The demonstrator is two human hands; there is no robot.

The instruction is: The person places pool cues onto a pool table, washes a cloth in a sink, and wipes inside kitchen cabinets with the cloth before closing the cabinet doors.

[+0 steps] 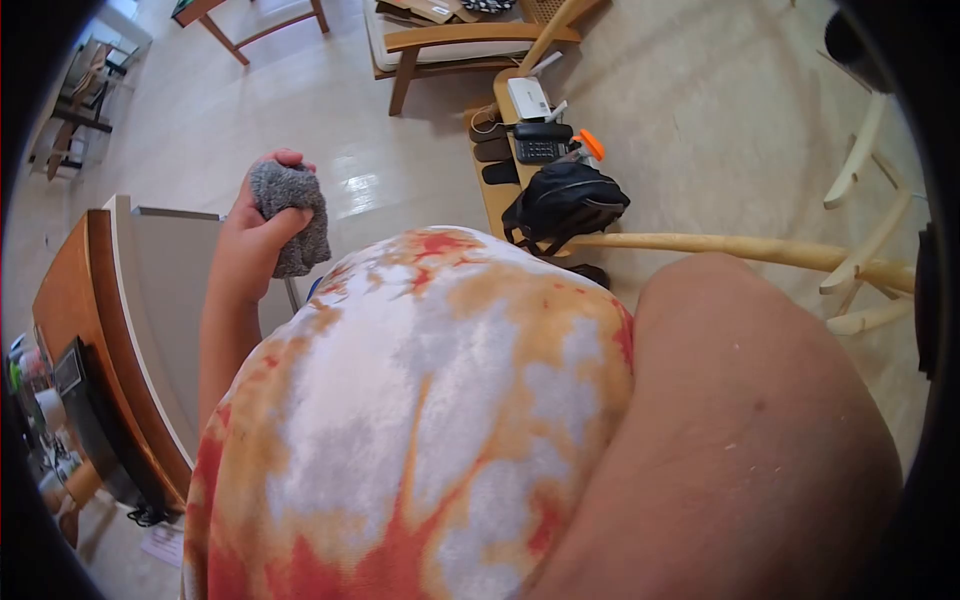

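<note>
Out to the left of my body, my left hand [262, 225] is closed around a bunched grey cloth [292, 200] with a fuzzy, towel-like surface. My thumb lies across the cloth, and its lower end hangs below my fingers. The cloth is held in the air above the floor. At the right, my bent right arm [750, 420] fills the foreground. Its hand does not show in the frame. My tie-dyed shirt [430, 340] covers the middle of the view.
Beyond me a wooden bench [495, 205] carries a white router [528, 98], a black telephone [541, 143] and a black bag [568, 203]. A pale wooden pole stand [740, 245] extends rightward. At left are a wood-topped partition [75, 260] and a dark monitor [105, 430]. A wooden armchair [455, 38] is farther off.
</note>
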